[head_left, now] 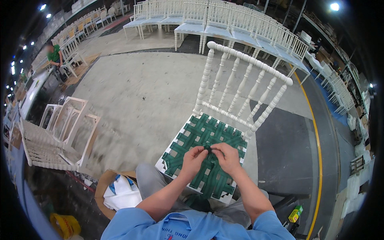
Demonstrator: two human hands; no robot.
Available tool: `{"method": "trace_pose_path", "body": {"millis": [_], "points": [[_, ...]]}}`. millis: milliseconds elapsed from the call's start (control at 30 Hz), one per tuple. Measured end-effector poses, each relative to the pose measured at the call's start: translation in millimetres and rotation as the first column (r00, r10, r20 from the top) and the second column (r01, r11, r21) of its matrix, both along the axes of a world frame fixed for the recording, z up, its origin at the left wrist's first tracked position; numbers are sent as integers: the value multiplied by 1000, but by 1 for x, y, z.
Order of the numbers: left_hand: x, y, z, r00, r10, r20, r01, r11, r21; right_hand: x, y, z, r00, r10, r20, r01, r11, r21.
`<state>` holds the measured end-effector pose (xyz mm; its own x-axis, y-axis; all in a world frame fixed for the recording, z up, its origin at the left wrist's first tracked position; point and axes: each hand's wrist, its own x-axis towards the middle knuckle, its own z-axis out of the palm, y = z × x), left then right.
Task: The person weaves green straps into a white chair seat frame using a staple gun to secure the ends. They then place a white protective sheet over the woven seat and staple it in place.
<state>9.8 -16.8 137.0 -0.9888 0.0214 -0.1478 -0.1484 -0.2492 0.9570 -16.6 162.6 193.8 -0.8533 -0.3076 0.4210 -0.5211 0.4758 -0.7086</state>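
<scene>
A white chair with turned spindles (250, 60) stands in front of me, its backrest on the far side. Dark green webbing straps (208, 127) cross over and under each other across its seat frame, with small gaps between them. Over the middle of the seat, my left hand (193, 160) and my right hand (227, 157) are close together, fingers pinched. Between their fingertips is a raised, bunched piece of green strap (207, 147). Both hands seem to grip this strap; fingers partly cover it, so its end cannot be made out.
Left of my knee sits a cardboard box (102, 196) holding white material (122, 197). Unfinished chair frames (52, 148) lean at the left, above a yellow bucket (66, 226). White chairs (240, 32) line the back. A person in green (54, 56) sits far left. A yellow-green carton (295, 214) lies at right.
</scene>
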Motion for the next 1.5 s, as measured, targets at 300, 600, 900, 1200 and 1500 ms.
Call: {"method": "trace_pose_path", "body": {"millis": [300,600,900,1200,1500], "points": [[-14,7,-6,864,-65,-499,-180,886,-428,-16,13,-4,991,49,124,-52,998,22],[-20,33,-112,823,-173,541,-105,889,445,-80,29,-94,829,85,553,-225,956,190],[-181,-47,-131,890,-22,-455,-390,480,-786,-192,-22,-151,798,-56,600,-46,987,154],[-204,-17,-150,930,-138,-340,-291,286,-913,-285,-39,-193,887,-280,367,154,929,337],[-203,-20,-152,957,-203,-206,-184,121,-975,-284,-66,-196,867,-337,367,224,921,318]]}}
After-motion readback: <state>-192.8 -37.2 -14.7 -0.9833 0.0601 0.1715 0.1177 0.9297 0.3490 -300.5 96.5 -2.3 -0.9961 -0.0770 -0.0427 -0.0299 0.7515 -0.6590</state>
